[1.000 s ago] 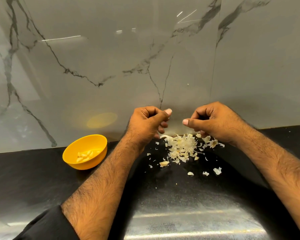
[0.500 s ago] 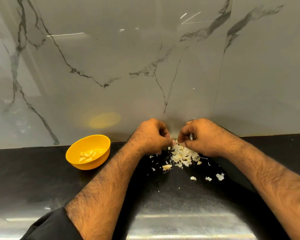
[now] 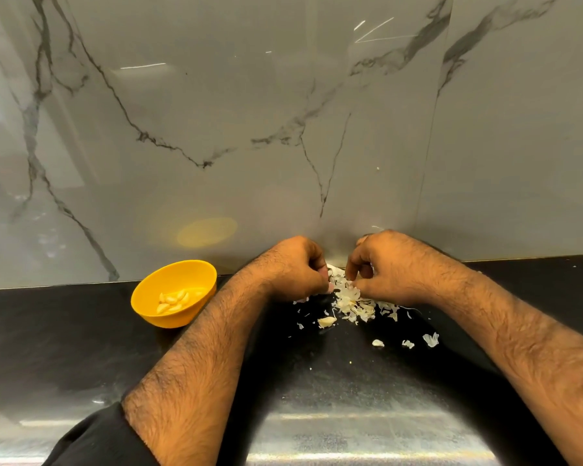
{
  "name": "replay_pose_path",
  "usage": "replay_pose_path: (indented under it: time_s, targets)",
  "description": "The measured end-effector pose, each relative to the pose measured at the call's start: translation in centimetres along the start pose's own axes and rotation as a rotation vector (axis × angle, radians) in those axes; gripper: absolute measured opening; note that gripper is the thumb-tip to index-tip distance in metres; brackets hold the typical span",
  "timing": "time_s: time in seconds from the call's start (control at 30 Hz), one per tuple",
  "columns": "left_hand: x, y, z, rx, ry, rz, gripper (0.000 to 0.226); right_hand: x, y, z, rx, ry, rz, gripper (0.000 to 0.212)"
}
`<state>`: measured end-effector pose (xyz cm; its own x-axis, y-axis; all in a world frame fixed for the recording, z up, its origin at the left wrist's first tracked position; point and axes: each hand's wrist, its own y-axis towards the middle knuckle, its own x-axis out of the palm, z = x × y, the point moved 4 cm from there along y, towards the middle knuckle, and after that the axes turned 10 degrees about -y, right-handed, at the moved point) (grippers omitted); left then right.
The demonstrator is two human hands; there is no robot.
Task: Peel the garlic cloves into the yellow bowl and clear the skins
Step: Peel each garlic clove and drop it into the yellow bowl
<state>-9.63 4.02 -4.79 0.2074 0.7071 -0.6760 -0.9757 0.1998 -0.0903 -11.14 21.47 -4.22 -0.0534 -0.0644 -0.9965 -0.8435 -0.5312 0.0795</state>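
Observation:
A yellow bowl (image 3: 174,292) stands on the black counter at the left, with several peeled garlic cloves (image 3: 174,300) inside. A heap of pale garlic skins (image 3: 352,302) lies against the wall between my hands. My left hand (image 3: 295,267) is curled at the heap's left edge, its fingertips down among the skins. My right hand (image 3: 389,264) is curled over the heap's right side, its fingers and thumb pinching at the skins. What each hand holds is hidden by the fingers. Loose skin flakes (image 3: 430,339) lie scattered in front of the heap.
A glossy grey marble wall (image 3: 283,129) rises straight behind the heap and the bowl. The black counter (image 3: 64,348) stretches left and right, with a shiny worn patch near its front edge. A small pale piece (image 3: 326,321) lies just left of the heap.
Both hands have dropped from above the counter down onto the skin heap and closed in toward each other. The bowl has not moved.

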Motion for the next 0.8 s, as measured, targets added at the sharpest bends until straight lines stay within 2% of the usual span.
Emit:
replay_pose_path:
  time_s: [0.1, 0.17, 0.3, 0.33, 0.4, 0.47, 0.53, 0.7, 0.8]
  targets:
    - [-0.6, -0.4, -0.1, -0.023, 0.003, -0.03, 0.017, 0.1, 0.0, -0.4, -0.037, -0.007, 0.018, 0.01]
    - [-1.3, -0.7, -0.2, -0.015, -0.026, -0.015, 0.017, -0.5, -0.3, 0.1, -0.023, 0.09, 0.064, 0.009]
    - [-1.8, -1.2, -0.5, -0.069, -0.055, -0.115, 0.025, -2.9, -2.0, 2.3, 0.07, 0.659, 0.166, 0.009]
    - [-1.7, -1.2, -0.6, -0.087, -0.067, -0.144, 0.027, -3.3, -2.4, 2.6, 0.049, 0.74, 0.122, 0.008]
    - [-1.4, -1.0, -0.9, -0.109, -0.071, -0.153, 0.027, -3.0, -3.0, 2.2, -0.058, 0.814, -0.09, 0.009]
    - [-0.9, -0.5, -1.2, -0.101, -0.074, -0.118, 0.025, -1.8, -3.5, 1.1, -0.151, 0.768, -0.327, 0.01]
    - [-0.4, 0.0, -1.4, -0.078, -0.127, -0.078, 0.023, -0.7, -3.5, 0.2, -0.175, 0.685, -0.432, 0.009]
    - [0.8, 0.0, -0.8, -0.012, -0.384, -0.103, 0.006, -0.3, -2.5, 0.1, -0.106, 0.599, -0.28, 0.015]
    - [1.1, -0.1, -0.5, 0.003, -0.607, -0.179, 0.016, -1.4, -2.9, 1.3, -0.115, 0.677, -0.144, 0.02]
